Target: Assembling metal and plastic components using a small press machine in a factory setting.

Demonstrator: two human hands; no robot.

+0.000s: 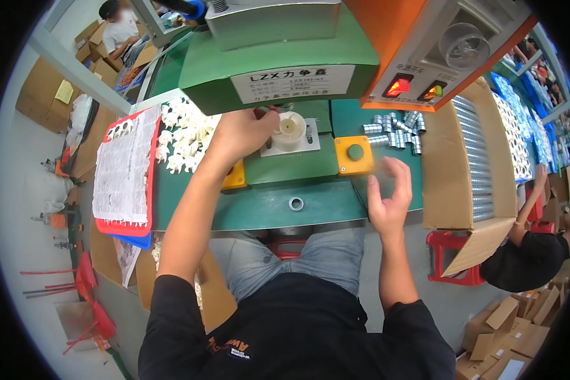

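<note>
At the press, a white round plastic piece (290, 128) sits on a metal plate (311, 135). My left hand (242, 134) reaches in beside it with fingers bent together at its left edge; what they pinch, if anything, is hidden. To the right, my right hand (391, 196) is raised at the bench's front edge with thumb and fingers apart and nothing in them. Nearest to it is a yellow box with a green push button (355, 152). A short metal sleeve (296, 203) stands on the green bench (259, 215) near its front edge.
White plastic parts (185, 140) are heaped left, beside a red tray (151, 183) under printed paper. Loose metal sleeves (399, 132) and a cardboard box (446, 168) of them are right. The green press head (202, 69) overhangs my left hand. Another person (532, 253) sits right.
</note>
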